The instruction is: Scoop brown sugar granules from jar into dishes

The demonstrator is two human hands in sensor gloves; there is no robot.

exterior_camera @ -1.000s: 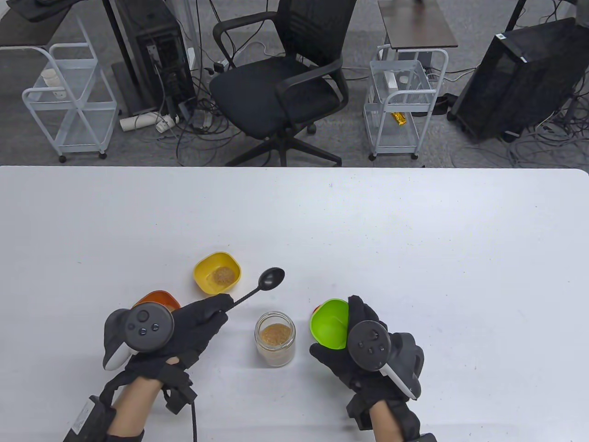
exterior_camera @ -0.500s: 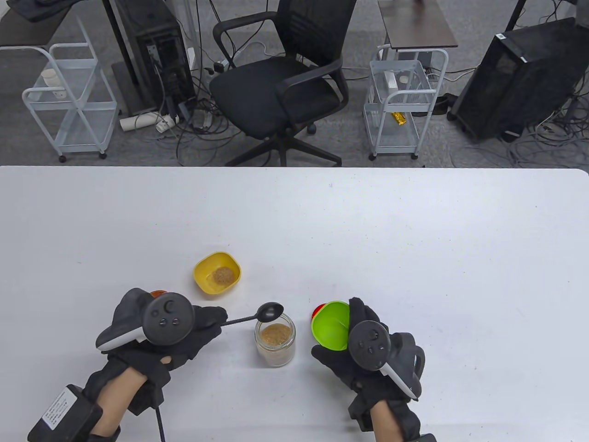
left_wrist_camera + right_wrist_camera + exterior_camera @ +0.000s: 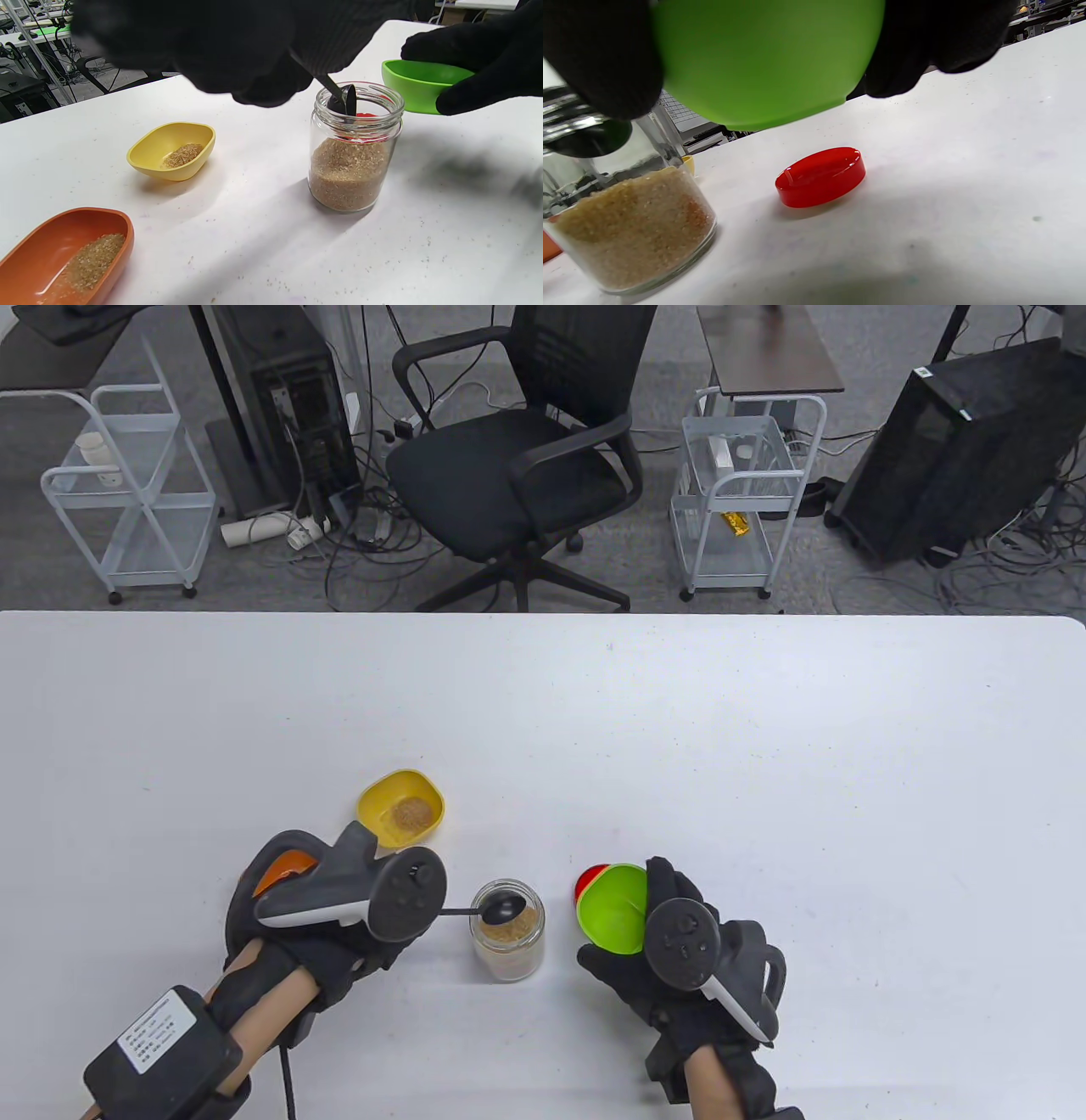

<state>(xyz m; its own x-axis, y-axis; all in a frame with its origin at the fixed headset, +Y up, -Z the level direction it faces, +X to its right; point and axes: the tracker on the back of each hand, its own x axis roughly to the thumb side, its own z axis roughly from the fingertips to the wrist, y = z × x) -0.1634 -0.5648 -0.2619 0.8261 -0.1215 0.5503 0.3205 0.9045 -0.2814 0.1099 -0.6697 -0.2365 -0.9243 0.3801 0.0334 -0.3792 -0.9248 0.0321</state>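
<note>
Clear glass jar (image 3: 507,931), about half full of brown sugar granules (image 3: 348,171), stands on the white table (image 3: 764,746) between my hands. Small black plastic spoon (image 3: 502,909) has its bowl just inside the jar mouth, above the sugar, not yet dug in.

My left hand (image 3: 339,925) pinches the spoon handle; grip detail is hidden under the glove and tracker. My right hand (image 3: 679,967) curls around the lime-green plastic dish (image 3: 612,908), held off the table, tilted toward the jar, empty as far as I can tell.

Step, as I read it: loading the third scoop. Next: push the bowl down into the granules, lift level, clear the rim, tip into the green dish.

Yellow dish (image 3: 401,808) and orange dish (image 3: 63,258) each hold sugar. Red lid (image 3: 821,176) lies flat beside the jar, under the green dish.
</note>
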